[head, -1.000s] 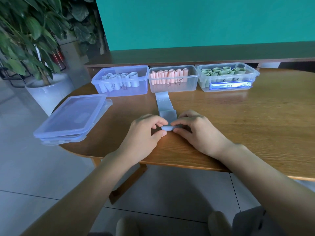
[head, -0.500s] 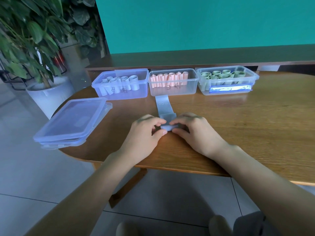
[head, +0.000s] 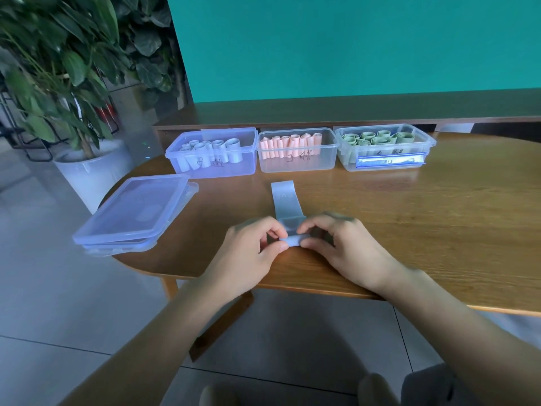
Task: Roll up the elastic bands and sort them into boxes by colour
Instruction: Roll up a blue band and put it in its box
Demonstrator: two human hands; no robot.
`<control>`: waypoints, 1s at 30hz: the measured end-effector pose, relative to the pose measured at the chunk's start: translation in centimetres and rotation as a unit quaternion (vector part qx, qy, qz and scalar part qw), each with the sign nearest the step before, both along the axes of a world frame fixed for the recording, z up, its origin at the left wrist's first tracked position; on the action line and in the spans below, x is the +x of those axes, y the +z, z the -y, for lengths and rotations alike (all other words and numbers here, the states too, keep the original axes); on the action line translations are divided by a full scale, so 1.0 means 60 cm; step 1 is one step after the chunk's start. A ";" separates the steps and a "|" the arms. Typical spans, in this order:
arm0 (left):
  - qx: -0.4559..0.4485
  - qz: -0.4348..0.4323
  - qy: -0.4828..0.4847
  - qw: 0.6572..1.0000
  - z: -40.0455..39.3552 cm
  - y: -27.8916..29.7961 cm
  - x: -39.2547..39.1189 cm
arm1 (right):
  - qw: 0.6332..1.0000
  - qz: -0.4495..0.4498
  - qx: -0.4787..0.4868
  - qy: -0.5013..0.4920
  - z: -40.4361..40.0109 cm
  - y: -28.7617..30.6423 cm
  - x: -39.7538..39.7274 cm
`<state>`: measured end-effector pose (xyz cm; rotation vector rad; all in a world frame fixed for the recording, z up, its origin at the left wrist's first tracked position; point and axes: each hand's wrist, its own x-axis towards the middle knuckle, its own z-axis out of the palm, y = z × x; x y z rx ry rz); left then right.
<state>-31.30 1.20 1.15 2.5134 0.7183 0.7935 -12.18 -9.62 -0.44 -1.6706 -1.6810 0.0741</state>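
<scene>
Both hands are on the roll now: the left hand (head: 248, 253) pinches its left end between thumb and forefinger, and the right hand (head: 336, 247) pinches the right end the same way. The blue band (head: 285, 200) lies flat on the table (head: 439, 215), its near end wound into a small roll at the fingertips, its free tail running away toward the boxes. Compared with a second ago the roll looks a little fatter and the flat tail a touch shorter, so the winding is moving forward, turn by turn; the hands sit in nearly the same spot near the table's front edge.

Quite a stretch of tail is left, so I'd judge this band under halfway rolled.

Further out, three open boxes stand in a row at the back: the blue box (head: 213, 168) on the left with pale blue rolls in it, the pink box (head: 295, 165) in the middle, right beyond the tail's far end, and the green box (head: 386, 167) on the right. By colour, this roll belongs in the left one. Stacked lids (head: 131, 212) rest at the table's left edge, well clear of the work.
</scene>
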 end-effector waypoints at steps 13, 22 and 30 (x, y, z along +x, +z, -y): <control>0.025 0.030 0.007 0.999 -0.006 -0.013 0.005 | 0.998 0.050 -0.033 -0.009 0.004 -0.004 0.007; 0.021 0.025 0.002 0.999 -0.008 -0.012 0.008 | 0.999 0.045 -0.029 0.003 -0.006 -0.003 0.014; 0.059 0.039 -0.001 0.997 -0.030 -0.021 0.022 | 0.999 0.043 0.019 -0.011 -0.011 0.003 0.001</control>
